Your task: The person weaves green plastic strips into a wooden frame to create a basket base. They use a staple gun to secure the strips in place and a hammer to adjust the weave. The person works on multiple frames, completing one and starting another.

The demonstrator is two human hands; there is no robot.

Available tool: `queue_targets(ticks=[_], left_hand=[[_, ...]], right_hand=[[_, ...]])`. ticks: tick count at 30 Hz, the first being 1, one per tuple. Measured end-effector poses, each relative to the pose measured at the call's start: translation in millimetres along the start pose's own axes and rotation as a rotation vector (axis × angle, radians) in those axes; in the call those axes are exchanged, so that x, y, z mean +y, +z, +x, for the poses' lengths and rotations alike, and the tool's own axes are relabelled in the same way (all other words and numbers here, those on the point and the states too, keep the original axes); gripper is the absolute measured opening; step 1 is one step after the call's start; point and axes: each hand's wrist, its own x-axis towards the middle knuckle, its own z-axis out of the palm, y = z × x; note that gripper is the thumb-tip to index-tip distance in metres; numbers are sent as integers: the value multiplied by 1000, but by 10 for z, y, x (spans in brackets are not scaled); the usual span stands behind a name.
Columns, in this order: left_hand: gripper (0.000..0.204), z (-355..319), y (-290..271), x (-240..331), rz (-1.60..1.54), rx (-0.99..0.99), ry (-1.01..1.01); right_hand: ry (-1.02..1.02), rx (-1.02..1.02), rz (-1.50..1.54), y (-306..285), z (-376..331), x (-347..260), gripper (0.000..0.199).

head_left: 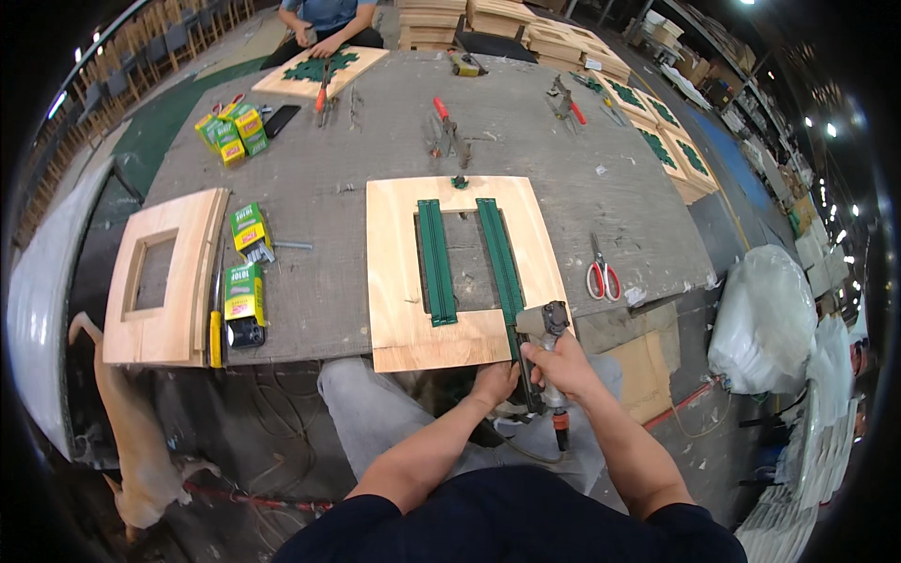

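A square wooden seat frame (394,272) with a rectangular opening lies at the table's front edge, before me. Two green webbing straps run lengthwise over it: the left strap (436,263) spans the opening, and the right strap (499,249) reaches the front edge. My right hand (560,366) is closed round an air stapler (540,324), whose nose rests over the right strap's near end. My left hand (496,382) is closed at the frame's front edge by that strap end, seemingly gripping it; its fingertips are partly hidden. A small dark green piece (459,182) sits on the far rail.
Red-handled scissors (603,279) lie right of the frame. To the left are staple boxes (246,291), a yellow-handled screwdriver (216,338) and stacked wooden frames (122,291). Pliers (449,131) lie farther back. Across the table (319,225), a person handles another frame. A dog (131,422) stands at lower left.
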Motion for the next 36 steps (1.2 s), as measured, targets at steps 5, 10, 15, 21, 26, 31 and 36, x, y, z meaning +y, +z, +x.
queue_targets(ticks=[5, 10, 15, 21, 26, 31, 36], left_hand=[[39, -176, -57, 244, -552, -295, -375], [35, -195, -535, 705, -755, -413, -403], [35, 558, -1226, 865, -782, -166, -421], [34, 1109, -1203, 688, -778, -183, -530], [34, 1141, -1121, 667, -708, -196, -548], [34, 1156, -1135, 612, -717, -190, -546], [33, 1194, -1157, 654, -737, -201, -608]], right_hand=[[-1, 187, 105, -287, -117, 159, 34], [14, 269, 214, -551, -264, 386, 36], [-43, 184, 215, -422, -241, 177, 34], [-24, 95, 69, -280, -34, 8, 28], [22, 101, 16, -250, 76, 67, 29], [5, 95, -46, -188, 119, 106, 30], [22, 52, -10, -178, 117, 71, 29]])
